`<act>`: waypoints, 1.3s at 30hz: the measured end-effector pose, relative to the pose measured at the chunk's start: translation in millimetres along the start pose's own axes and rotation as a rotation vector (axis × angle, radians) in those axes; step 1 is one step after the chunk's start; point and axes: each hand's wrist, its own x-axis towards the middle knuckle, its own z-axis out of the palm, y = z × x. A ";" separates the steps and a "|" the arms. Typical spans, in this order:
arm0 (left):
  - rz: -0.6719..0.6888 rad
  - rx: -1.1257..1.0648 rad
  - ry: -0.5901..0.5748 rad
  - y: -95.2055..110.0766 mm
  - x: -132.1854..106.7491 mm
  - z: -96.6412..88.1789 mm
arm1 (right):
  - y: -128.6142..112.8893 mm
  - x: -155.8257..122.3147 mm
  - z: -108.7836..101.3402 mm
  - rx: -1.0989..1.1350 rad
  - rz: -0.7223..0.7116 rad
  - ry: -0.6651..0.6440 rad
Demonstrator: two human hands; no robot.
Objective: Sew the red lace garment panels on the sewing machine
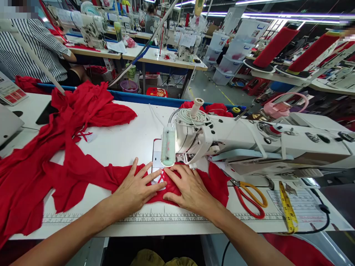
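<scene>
Both palms rest on a piece of red fabric (219, 183) spread over the white sewing table. My left hand (138, 187) lies on it with fingers spread, beside a small white patch with red crossed lines (159, 178). To the right of that patch, my right hand (188, 186) presses the cloth, fingers stretched toward the needle area. Just beyond the fingertips stands the sewing machine (230, 136), with a pale green lamp (168, 146) lit at its head. Its needle and presser foot are partly hidden. A long heap of red fabric (74, 166) trails off to the left.
Scissors with red and orange handles (251, 199) lie right of the cloth, near a yellow tape measure (288, 208) on a printed sheet (305, 207). A ruler strip (163, 218) runs along the front edge. Red thread cones (277, 46) stand behind. A person in a striped shirt (36, 48) sits far left.
</scene>
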 end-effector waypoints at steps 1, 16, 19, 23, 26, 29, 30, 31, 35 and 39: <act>0.005 0.009 0.001 -0.2 -0.2 0.5 | 0.1 0.3 -0.2 0.001 0.002 -0.001; -0.001 -0.027 -0.038 -1.6 1.6 -5.6 | 1.8 -0.1 -1.6 0.046 0.016 -0.030; 0.010 -0.011 -0.024 -2.3 0.6 -4.0 | 3.3 0.1 -2.9 0.041 0.001 -0.049; 0.002 -0.007 -0.034 -2.9 1.4 -2.3 | 5.0 0.3 -2.7 0.027 0.001 -0.053; -0.016 0.010 -0.010 -2.7 1.2 0.2 | 5.6 0.2 -2.0 0.021 -0.008 -0.049; -0.025 0.024 0.019 -2.4 -0.3 2.9 | 5.5 0.5 -2.7 0.017 -0.008 -0.069; -0.028 0.024 0.022 -2.3 -0.9 3.4 | 5.4 0.7 -3.2 0.016 -0.005 -0.077; -0.031 0.021 0.021 -2.2 -1.3 3.6 | 5.2 0.8 -3.8 0.016 -0.003 -0.083; -0.031 0.005 0.009 -2.2 -1.4 2.7 | 4.6 1.0 -5.0 0.020 -0.002 -0.088; -0.025 -0.006 -0.006 -3.3 -0.3 2.0 | 4.9 1.0 -4.8 0.024 -0.006 -0.084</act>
